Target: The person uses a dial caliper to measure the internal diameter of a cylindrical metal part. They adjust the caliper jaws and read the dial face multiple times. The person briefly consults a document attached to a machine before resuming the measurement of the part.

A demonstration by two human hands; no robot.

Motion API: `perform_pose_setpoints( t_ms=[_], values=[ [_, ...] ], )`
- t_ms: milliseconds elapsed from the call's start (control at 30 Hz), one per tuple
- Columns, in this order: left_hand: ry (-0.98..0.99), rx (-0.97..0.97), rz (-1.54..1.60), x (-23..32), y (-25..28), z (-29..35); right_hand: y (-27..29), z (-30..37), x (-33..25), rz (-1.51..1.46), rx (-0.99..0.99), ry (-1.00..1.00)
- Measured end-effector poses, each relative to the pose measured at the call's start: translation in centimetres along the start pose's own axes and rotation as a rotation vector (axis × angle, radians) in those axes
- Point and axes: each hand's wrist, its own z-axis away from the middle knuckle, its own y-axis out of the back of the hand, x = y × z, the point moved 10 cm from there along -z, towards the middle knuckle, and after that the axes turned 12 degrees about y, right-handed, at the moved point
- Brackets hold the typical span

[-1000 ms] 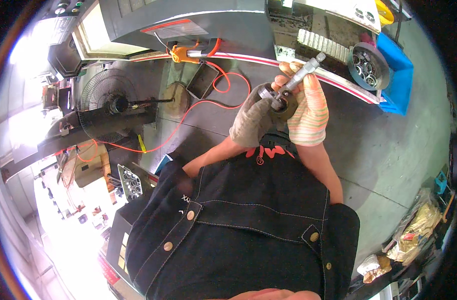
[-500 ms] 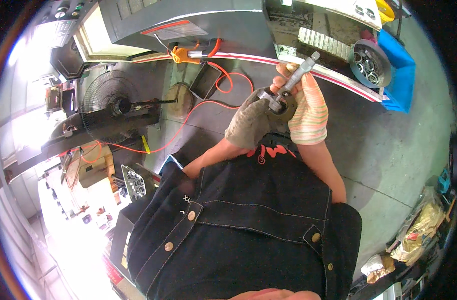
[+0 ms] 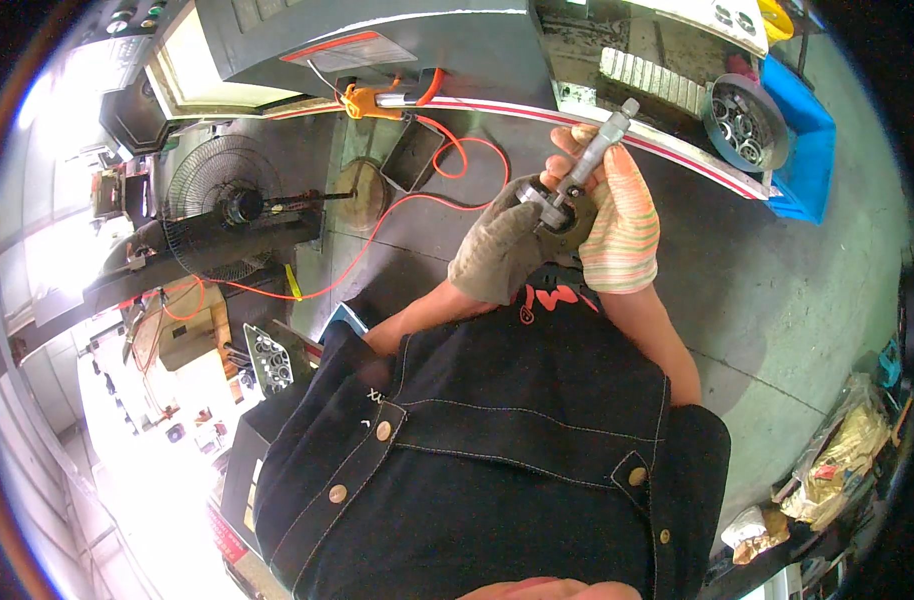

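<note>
My right hand (image 3: 622,230), in a pale striped glove with bare fingertips, is closed around an outside micrometer (image 3: 599,150). The micrometer's barrel slants up and to the right, and its dark frame lies partly behind the fingers. My left hand (image 3: 497,250), in a dirty grey glove, pinches a small shiny metal ring (image 3: 544,203) at the micrometer's jaws. Glove and frame hide part of the ring, so whether both jaw faces touch it cannot be made out. Both hands are close together in front of my chest.
At upper right, a round pan (image 3: 745,125) of metal rings stands beside a blue crate (image 3: 802,150). A row of pale blocks (image 3: 652,80) lies nearby. A black fan (image 3: 227,208) and an orange hose (image 3: 377,235) are to the left. Bagged material (image 3: 837,460) sits at lower right.
Hardly anything differs. The view has shifted slightly; both hands keep the micrometer and ring in nearly the same pose.
</note>
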Motion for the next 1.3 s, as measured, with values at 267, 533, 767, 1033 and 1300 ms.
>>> perform_pose_setpoints(
  t_ms=[267, 533, 767, 1033, 1300],
  values=[
    [0.01, 0.037, -0.003, 0.0, -0.1, 0.0, -0.1, -0.1, -0.1, 0.004, -0.013, -0.007],
    [0.014, -0.071, -0.017, 0.2, -0.6, -0.2, -0.8, 0.0, -0.7, 0.007, 0.003, -0.001],
    [0.012, -0.01, -0.011, 0.2, -0.7, 0.1, -0.5, 0.0, -0.5, -0.035, 0.033, -0.013],
    [0.002, 0.011, -0.015, 0.2, -0.9, 0.4, -0.3, 0.1, -0.6, -0.022, 0.005, 0.021],
    [-0.011, -0.04, -0.019, 0.0, -0.8, 0.1, 0.1, -0.1, -0.6, -0.024, -0.005, 0.034]
  ],
)
